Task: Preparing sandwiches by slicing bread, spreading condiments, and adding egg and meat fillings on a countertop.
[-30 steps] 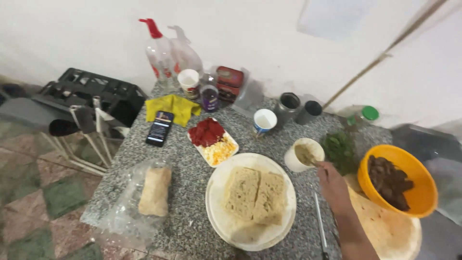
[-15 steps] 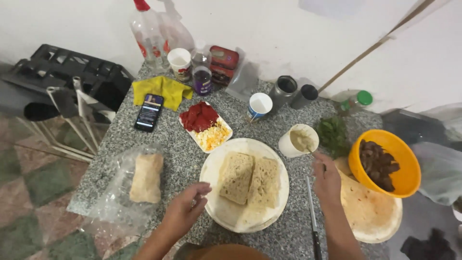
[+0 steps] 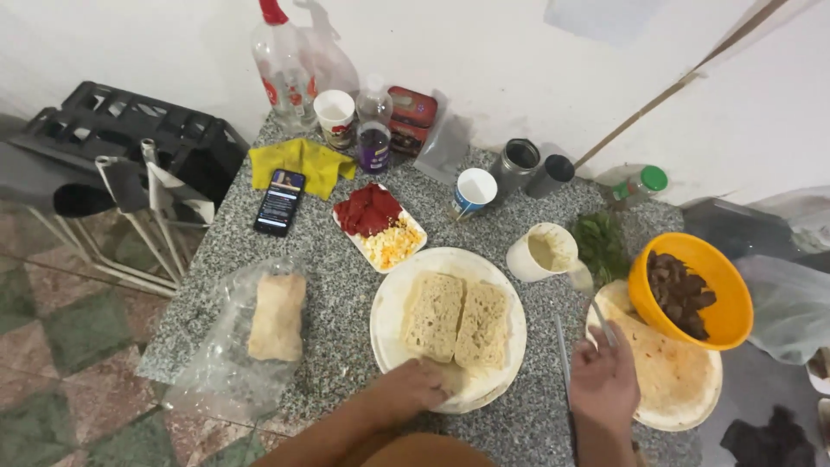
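Left hand [image 3: 421,387] rests on the near rim of the white plate [image 3: 391,303], grip state unclear. Right hand [image 3: 603,380] pinches what appears to be a spoon [image 3: 603,322].

Soft, even indoor light, weak shadows, mild wide-angle bending at the edges, slightly soft focus throughout.

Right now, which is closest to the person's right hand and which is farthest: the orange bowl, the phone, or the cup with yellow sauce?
From the right hand in the head view:
1. The orange bowl, just up and to its right.
2. The cup with yellow sauce, farther up the table, a little left.
3. The phone, far across on the left by the yellow cloth.
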